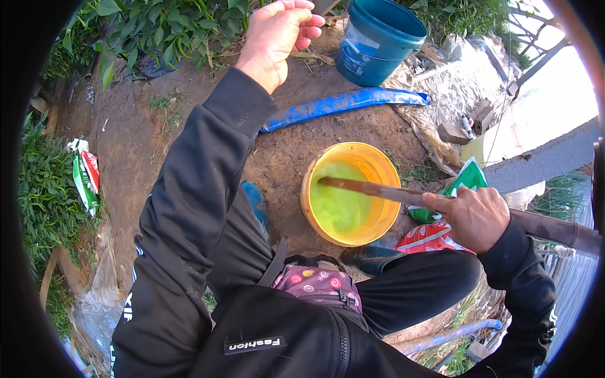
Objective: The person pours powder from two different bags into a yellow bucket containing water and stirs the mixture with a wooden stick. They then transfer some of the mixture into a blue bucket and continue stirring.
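Note:
My right hand point(472, 217) is closed around a long brown wooden or bamboo pole point(378, 190). Its far end dips into yellow-green liquid point(341, 203) inside a round yellow plastic bucket point(352, 240), which stands on the soil between my feet. My left hand point(283, 38) is raised ahead of me, off to the left of a teal plastic bucket point(378, 42); its fingers are loosely curled, and I see nothing in them. A green packet point(472, 177) and a red-and-white packet point(432, 237) lie right of the yellow bucket, partly behind the pole and hand.
A flat blue hose point(340, 106) crosses the soil beyond the yellow bucket. Pepper plants point(175, 28) grow at the upper left. Another green-and-red packet point(86, 177) lies far left. Crumpled plastic sheeting point(453, 71), broken bricks point(453, 133) and a grey concrete edge point(543, 153) are to the right.

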`<state>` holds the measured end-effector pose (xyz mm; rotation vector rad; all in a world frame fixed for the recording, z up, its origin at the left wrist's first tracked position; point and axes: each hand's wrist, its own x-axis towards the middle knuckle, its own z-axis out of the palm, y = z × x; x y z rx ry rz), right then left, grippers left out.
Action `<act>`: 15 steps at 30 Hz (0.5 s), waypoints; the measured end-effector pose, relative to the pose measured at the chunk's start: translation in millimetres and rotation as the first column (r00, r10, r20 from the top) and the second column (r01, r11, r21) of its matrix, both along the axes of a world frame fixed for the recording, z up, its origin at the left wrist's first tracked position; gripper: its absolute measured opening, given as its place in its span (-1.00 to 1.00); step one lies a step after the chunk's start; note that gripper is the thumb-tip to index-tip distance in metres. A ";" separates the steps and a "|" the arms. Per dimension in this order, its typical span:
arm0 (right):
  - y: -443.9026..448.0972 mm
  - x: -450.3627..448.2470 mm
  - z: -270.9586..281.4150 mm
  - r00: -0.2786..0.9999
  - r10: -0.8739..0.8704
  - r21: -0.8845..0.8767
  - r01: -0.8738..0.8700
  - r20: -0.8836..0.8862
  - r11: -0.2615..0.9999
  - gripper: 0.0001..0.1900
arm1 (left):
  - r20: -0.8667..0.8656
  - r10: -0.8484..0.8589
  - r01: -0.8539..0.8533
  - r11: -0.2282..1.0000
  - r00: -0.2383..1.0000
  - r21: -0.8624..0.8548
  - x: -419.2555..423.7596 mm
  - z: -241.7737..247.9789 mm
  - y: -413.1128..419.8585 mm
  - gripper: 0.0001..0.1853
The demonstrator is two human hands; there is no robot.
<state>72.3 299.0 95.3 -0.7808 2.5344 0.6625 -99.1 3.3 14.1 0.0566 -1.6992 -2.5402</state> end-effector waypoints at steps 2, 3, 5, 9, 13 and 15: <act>5.6 -1.8 0.0 0.998 -0.043 0.052 0.046 -0.049 0.998 -0.55 | 0.015 0.011 -0.011 1.000 1.000 0.000 0.2 -2.1 -0.7 -0.85; 9.2 -2.3 3.8 0.999 -0.044 0.079 0.046 -0.025 0.996 -0.56 | 0.020 0.014 -0.014 1.000 1.000 0.001 -0.5 -2.7 -1.3 -0.85; 16.9 -2.6 16.2 0.998 -0.058 0.189 0.057 0.003 0.980 -0.58 | -0.026 0.006 -0.009 0.995 1.000 -0.102 3.4 -4.8 -8.5 -0.80; 24.1 0.0 22.3 1.000 0.016 0.221 -0.011 -0.023 0.975 -0.64 | -0.007 0.010 -0.011 0.999 1.000 -0.052 4.1 -2.8 -7.2 -0.81; 21.2 -0.5 14.3 0.995 0.058 0.098 -0.049 -0.087 0.994 -0.69 | 0.005 0.026 -0.026 0.998 1.000 -0.057 5.3 2.7 -3.7 -0.82; 15.1 0.6 9.0 0.998 0.032 0.059 -0.029 -0.052 0.998 -0.67 | -0.001 0.023 -0.023 0.998 1.000 -0.058 6.3 2.7 -2.2 -0.82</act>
